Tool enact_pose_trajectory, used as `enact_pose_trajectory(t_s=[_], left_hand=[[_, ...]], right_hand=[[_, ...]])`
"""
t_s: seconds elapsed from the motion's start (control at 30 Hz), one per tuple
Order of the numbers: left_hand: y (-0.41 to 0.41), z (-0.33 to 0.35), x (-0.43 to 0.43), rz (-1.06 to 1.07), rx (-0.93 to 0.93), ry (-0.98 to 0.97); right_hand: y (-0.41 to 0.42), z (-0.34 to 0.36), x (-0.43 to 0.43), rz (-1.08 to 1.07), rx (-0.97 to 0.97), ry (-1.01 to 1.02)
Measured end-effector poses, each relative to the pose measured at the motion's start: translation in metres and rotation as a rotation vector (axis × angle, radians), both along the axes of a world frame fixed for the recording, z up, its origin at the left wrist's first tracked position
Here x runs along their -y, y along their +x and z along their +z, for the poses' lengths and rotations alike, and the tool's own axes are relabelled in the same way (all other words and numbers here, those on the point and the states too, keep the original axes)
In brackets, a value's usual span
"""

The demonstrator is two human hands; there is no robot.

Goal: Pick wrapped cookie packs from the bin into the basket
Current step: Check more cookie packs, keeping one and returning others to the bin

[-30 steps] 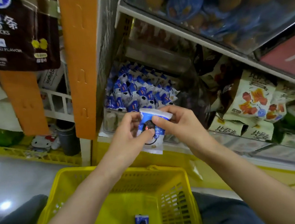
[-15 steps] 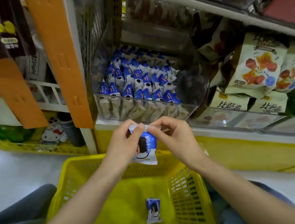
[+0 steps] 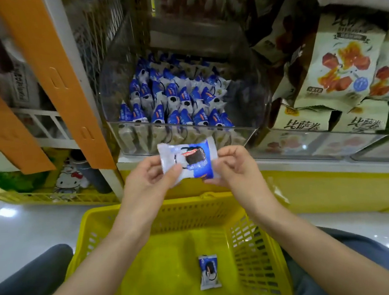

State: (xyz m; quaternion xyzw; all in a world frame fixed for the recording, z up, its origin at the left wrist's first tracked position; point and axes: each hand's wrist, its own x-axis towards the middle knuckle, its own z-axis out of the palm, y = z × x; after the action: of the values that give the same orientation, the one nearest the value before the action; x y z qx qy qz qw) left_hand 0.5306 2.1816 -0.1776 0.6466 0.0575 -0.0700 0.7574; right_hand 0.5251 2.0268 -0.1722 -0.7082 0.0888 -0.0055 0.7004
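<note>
Both hands — left hand (image 3: 148, 179), right hand (image 3: 231, 165) — pinch one cookie pack (image 3: 187, 161) by its ends, at 12 o'clock above the basket (image 3: 254, 240). Light, crinkly, probably slippery wrapper, crushable cookie — grip the sealed edges. Bin (image 3: 183, 134) behind.

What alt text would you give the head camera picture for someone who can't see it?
The left hand and right hand hold one wrapped cookie pack sideways between them, above a yellow basket where another pack already lies. Behind them a clear bin on a shop shelf is full of the same blue-and-white packs.
</note>
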Motion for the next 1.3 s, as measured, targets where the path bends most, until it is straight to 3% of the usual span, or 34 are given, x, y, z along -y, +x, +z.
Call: enact_pose_trajectory(t_s=[0.13, 0.27, 0.4, 0.57, 0.8, 0.87, 1.03, 1.13, 1.2, 1.3], left_hand=[[-0.002, -0.004, -0.008, 0.055, 0.103, 0.12], [-0.006, -0.01, -0.01, -0.008, 0.198, 0.263], [-0.012, -0.013, -0.007, -0.149, 0.266, 0.377], [-0.016, -0.015, -0.006, -0.213, 0.276, 0.388], [-0.016, -0.017, 0.0, -0.266, 0.277, 0.423], [-0.015, -0.017, 0.001, -0.242, 0.253, 0.405], [-0.014, -0.02, -0.002, -0.099, 0.129, 0.442], [-0.012, -0.012, -0.002, -0.174, -0.144, 0.198], [-0.012, -0.007, -0.004, -0.227, -0.231, -0.002], [-0.017, -0.007, -0.006, -0.229, -0.152, -0.103]], right_hand=[[-0.013, -0.012, -0.007, 0.246, -0.182, -0.127], [-0.022, -0.02, -0.007, 0.371, 0.003, -0.575], [-0.027, -0.014, -0.008, 0.302, 0.219, -0.542], [-0.032, -0.013, -0.006, 0.231, 0.233, -0.522], [-0.037, -0.009, -0.003, 0.157, 0.409, -0.868], [-0.036, -0.008, -0.002, 0.118, 0.391, -0.846], [-0.029, -0.003, 0.003, -0.053, 0.347, -0.544], [-0.027, 0.002, 0.002, -0.001, 0.442, -0.459], [-0.03, 0.002, 0.0, 0.128, 0.569, -0.591], [-0.034, -0.003, -0.004, 0.276, 0.702, -0.91]])
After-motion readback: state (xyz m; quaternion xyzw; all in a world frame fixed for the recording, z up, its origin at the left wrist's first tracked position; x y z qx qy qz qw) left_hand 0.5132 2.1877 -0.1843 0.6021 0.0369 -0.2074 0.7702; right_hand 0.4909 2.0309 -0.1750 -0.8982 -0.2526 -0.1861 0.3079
